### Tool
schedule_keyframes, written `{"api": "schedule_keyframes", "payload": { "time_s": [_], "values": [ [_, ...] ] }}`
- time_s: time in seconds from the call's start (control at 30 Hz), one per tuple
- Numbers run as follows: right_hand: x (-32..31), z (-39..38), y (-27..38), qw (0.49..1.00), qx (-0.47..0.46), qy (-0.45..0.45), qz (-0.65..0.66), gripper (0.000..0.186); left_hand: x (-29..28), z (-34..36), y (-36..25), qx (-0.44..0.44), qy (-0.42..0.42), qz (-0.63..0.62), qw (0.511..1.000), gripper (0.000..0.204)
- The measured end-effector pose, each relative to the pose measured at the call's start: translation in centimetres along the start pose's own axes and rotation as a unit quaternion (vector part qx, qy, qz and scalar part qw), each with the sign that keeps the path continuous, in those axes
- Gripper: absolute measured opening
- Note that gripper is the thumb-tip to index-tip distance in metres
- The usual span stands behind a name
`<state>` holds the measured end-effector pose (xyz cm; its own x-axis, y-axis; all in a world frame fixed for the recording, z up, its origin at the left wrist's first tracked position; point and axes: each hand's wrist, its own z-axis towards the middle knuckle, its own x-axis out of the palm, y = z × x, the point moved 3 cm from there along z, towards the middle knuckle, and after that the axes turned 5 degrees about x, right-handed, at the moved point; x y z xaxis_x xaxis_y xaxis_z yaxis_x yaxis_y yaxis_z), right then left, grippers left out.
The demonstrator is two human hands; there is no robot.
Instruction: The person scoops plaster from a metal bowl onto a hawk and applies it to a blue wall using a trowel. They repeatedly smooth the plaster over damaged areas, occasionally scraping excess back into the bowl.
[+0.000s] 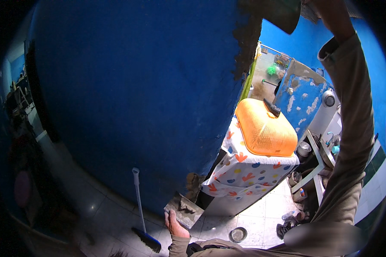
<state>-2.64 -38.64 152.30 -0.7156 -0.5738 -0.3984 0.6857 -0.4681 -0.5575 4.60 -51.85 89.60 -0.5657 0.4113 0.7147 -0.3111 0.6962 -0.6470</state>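
As our left hand (176,225) clasps the grey, paste-smeared board (186,215) by its left edge, low beside the blue wall (137,98), we judge it stiff, moderately weighty and gritty, best supported underneath; our right hand's grip, beyond the frame, we cannot tell.

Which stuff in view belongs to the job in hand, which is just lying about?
On the job, by the look:
board with mortar, in left hand
dark blade, at top
wall edge

Apparently lying about:
broom
dish
orange cover
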Motion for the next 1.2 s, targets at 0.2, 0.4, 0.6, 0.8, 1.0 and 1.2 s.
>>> {"api": "schedule_keyframes", "payload": {
  "time_s": [0.2,0.4,0.6,0.8,1.0,1.2],
  "values": [
    [0.0,0.3,-0.9,1.000,0.006,-0.006,0.028,0.051,-0.6,0.1,-0.3,0.014,-0.014,0.015,1.000,0.061],
    [4.0,-3.4,0.6,0.986,0.037,0.005,0.160,0.060,-1.0,0.1,-1.8,0.026,-0.011,0.020,0.999,0.062],
    [4.7,-6.1,2.6,0.972,0.085,0.063,0.209,0.074,-0.1,-0.1,-0.6,0.013,0.000,0.052,0.999,0.062],
    [-0.3,-1.0,0.8,0.995,-0.095,-0.019,-0.006,0.051,1.3,-0.3,0.3,0.002,0.041,0.029,0.999,0.056],
    [0.1,-3.5,-0.1,0.997,-0.044,-0.048,0.029,0.045,-0.2,0.1,-0.9,0.041,0.026,0.050,0.998,0.055],
    [-1.7,-10.6,3.3,0.979,0.109,-0.030,0.172,0.040,0.2,-0.2,-0.8,0.045,-0.025,0.047,0.998,0.053]
  ]
}}
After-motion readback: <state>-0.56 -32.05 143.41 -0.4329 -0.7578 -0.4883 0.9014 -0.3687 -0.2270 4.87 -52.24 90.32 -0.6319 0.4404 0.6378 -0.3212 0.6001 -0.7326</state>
